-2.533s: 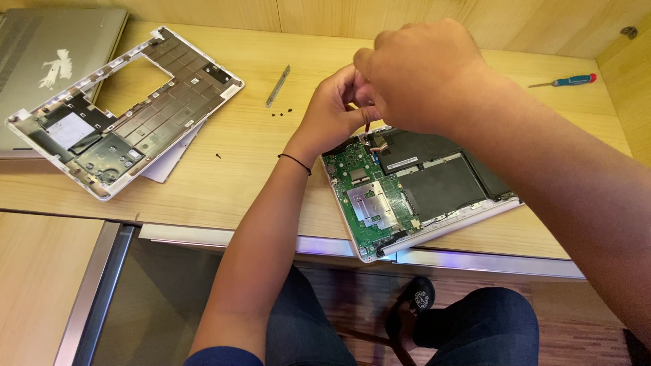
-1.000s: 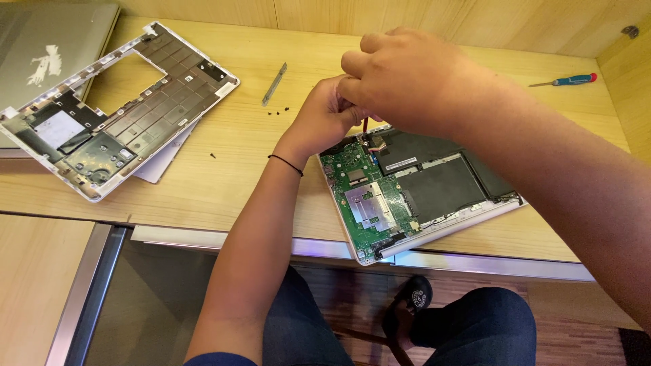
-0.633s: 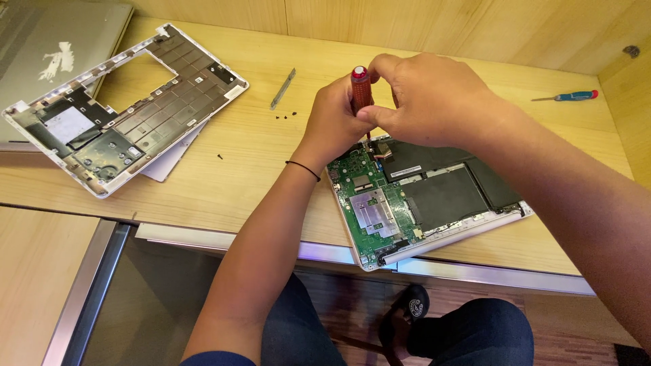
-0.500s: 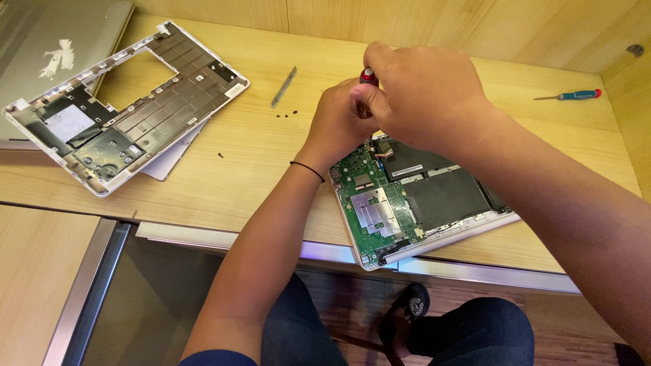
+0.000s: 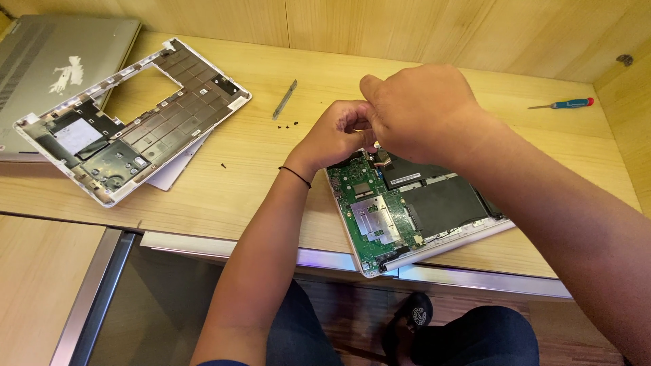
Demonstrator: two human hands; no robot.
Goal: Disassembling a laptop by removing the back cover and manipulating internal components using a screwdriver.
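Observation:
An opened white laptop base (image 5: 441,247) lies at the desk's front edge, with its green circuit board (image 5: 369,210) and black battery (image 5: 441,203) exposed. My right hand (image 5: 420,112) is closed in a fist above the base's far left corner. It covers the red-handled screwdriver seen a moment ago. My left hand (image 5: 332,135) is curled just left of it, fingertips pinched at the tool near the board's far corner. A thin black band circles my left wrist.
A removed keyboard frame (image 5: 169,88) lies upside down at the left on a white sheet, partly over a closed grey laptop (image 5: 47,61). A metal strip (image 5: 285,99) and loose black screws (image 5: 288,125) lie mid-desk. A small blue screwdriver (image 5: 563,104) lies far right.
The screwdriver's red handle showed above my right fingers half a second ago. My right hand has closed over it, and both hands stay at the same corner.

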